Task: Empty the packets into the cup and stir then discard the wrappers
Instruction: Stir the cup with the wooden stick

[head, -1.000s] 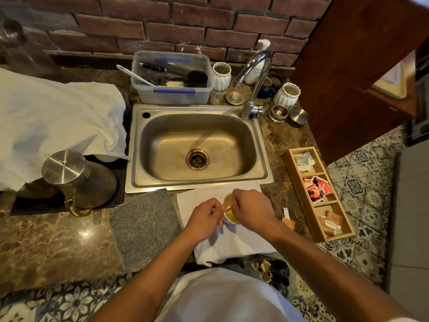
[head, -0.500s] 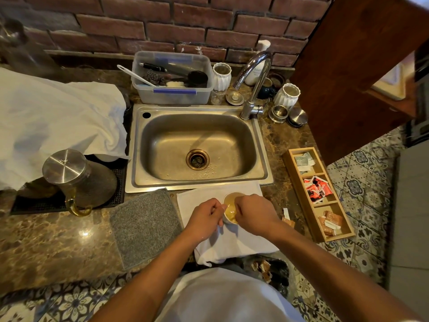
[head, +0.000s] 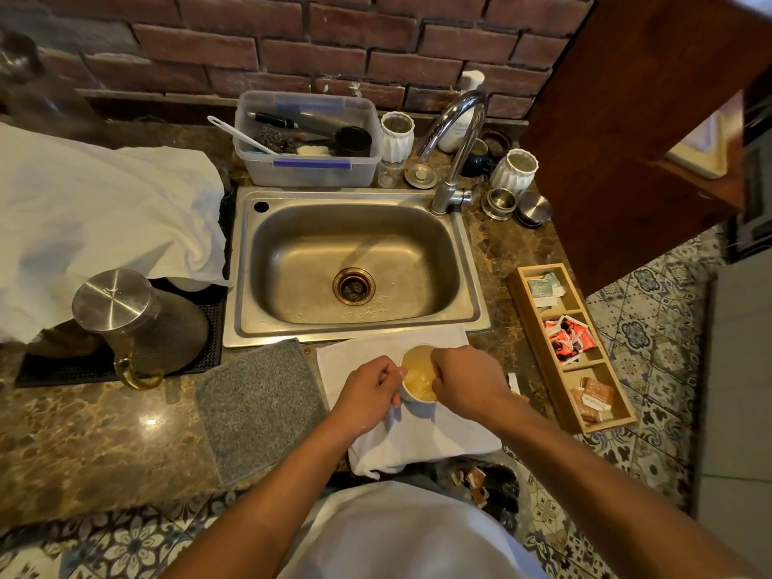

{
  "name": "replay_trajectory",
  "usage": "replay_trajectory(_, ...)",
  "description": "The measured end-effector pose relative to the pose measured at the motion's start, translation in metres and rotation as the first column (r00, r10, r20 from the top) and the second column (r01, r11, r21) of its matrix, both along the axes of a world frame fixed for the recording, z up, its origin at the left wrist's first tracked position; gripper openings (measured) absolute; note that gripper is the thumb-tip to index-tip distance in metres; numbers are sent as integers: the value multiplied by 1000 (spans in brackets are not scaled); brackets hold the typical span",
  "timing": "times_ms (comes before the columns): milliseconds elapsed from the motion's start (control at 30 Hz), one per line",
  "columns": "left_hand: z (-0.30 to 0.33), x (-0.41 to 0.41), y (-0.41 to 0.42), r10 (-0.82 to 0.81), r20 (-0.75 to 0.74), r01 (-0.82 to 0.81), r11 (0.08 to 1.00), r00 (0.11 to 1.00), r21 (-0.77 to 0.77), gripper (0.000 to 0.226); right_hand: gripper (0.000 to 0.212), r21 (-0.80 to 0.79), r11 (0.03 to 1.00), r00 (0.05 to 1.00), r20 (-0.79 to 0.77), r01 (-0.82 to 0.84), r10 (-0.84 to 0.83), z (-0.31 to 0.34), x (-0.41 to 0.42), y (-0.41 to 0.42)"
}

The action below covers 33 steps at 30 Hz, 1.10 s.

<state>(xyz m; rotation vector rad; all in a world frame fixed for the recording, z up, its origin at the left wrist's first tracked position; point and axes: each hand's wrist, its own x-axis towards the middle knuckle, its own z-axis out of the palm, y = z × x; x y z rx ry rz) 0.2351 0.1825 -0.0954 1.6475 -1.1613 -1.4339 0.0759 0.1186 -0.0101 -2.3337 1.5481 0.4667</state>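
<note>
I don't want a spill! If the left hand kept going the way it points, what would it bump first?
Probably the cup: the left hand points right at its side, already at its rim.

No lettering could be read with certainty anywhere at the sink. The white pump bottle (head: 458,126) behind the tap (head: 453,149) carried a few blue printed characters, too blurred to make out. The red and white packets (head: 569,338) and the brown packets (head: 592,398) in the wooden tray (head: 539,352) bore printing that was too small to decipher.
</note>
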Motion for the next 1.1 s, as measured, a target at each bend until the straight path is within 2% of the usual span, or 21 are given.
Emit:
replay_trajectory(100,0,0,-1,-3,2,3,1000,1000,7,29,20,36,999,999,50,5,-7,-5,6,7)
replay_trajectory(300,3,1,0,-10,9,10,1000,1000,8,28,21,-91,993,982,177,78,-61,-6,14,4)
replay_trajectory(667,7,1,1,12,-29,-12,1000,1000,7,30,22,-143,981,984,137,132,-112,-10,-5,7)
replay_trajectory(800,7,0,0,5,-27,-5,1000,1000,-5,29,23,-68,982,972,168,175,-162,-13,-3,12)
replay_trajectory(933,7,1,1,4,-27,-4,1000,1000,-1,30,24,-18,994,990,95,104,-102,-11,-5,9)
replay_trajectory(1100,10,1,2,10,-39,-11,1000,999,-10,30,26,-150,987,998,46,54,-47,-7,-9,2)
